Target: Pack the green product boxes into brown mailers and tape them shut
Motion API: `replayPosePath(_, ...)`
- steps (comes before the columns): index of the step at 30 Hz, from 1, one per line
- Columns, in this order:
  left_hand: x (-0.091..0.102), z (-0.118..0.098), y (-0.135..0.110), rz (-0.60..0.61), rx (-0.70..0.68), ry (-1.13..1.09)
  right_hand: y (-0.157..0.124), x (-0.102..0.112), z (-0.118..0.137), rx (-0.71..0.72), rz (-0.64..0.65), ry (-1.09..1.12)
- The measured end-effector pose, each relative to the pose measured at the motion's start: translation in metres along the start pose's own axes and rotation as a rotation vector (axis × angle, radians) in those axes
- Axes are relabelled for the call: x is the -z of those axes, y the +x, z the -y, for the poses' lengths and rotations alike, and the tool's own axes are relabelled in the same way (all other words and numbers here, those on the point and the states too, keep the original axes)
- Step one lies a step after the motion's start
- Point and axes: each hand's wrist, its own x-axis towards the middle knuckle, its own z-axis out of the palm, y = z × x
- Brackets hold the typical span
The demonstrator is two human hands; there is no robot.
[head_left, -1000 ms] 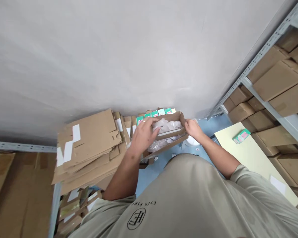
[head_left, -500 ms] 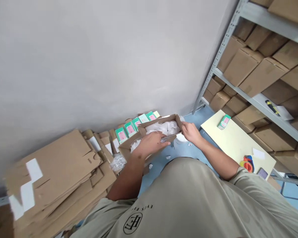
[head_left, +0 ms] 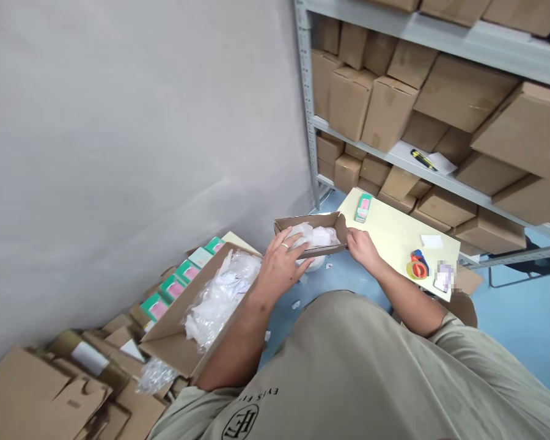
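Observation:
Both my hands hold a shallow brown cardboard tray [head_left: 310, 224] filled with crumpled white wrapping. My left hand [head_left: 282, 264] grips its near side, fingers over the rim. My right hand [head_left: 361, 249] holds its right end. Below my left forearm stands a larger open cardboard box [head_left: 167, 333] holding white paper and clear plastic film [head_left: 222, 299]. Several small green-and-pink cartons [head_left: 173, 288] stand in a row behind it. One more such carton [head_left: 363, 208] lies on a pale yellow table [head_left: 394, 223] beyond my right hand.
Metal shelving [head_left: 308, 91] full of cardboard cartons stands at the back right, with a yellow-and-black utility knife [head_left: 423, 159] on one shelf. A red tape roll [head_left: 418, 267] lies on the table. Flattened cardboard [head_left: 41, 397] is piled low left, beside a grey wall [head_left: 119, 153].
My view has swung right, bringing more shelving and table into sight. The tray now sits further right, away from the larger box, whose plastic-filled inside now shows.

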Motion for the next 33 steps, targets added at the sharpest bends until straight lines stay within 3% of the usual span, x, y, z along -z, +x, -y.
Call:
replayPosePath(8,-0.116,-0.080,0.051,0.282,-0.094,-0.017,-0.028,0.063,-0.146,-0.205,-0.114,-0.131)
replayPosePath(12,-0.172,-0.111,0.076,0.379,-0.120,-0.056,-0.041,0.078,-0.215,-0.290,-0.144,-0.109)
replayPosePath(16,-0.219,-0.133,0.098,0.427,-0.149,-0.114,-0.051,0.085,-0.266,-0.394,-0.169,-0.075)
replayPosePath(22,-0.273,-0.151,0.122,0.458,-0.175,-0.126,-0.058,0.082,-0.310,-0.504,-0.205,-0.033)
replayPosePath(28,-0.319,-0.143,0.141,0.557,-0.215,-0.155,-0.052,0.060,-0.337,-0.647,-0.223,-0.008)
replayPosePath(33,-0.341,-0.139,0.167,0.674,-0.242,-0.103,-0.041,0.046,-0.347,-0.686,-0.214,0.063)
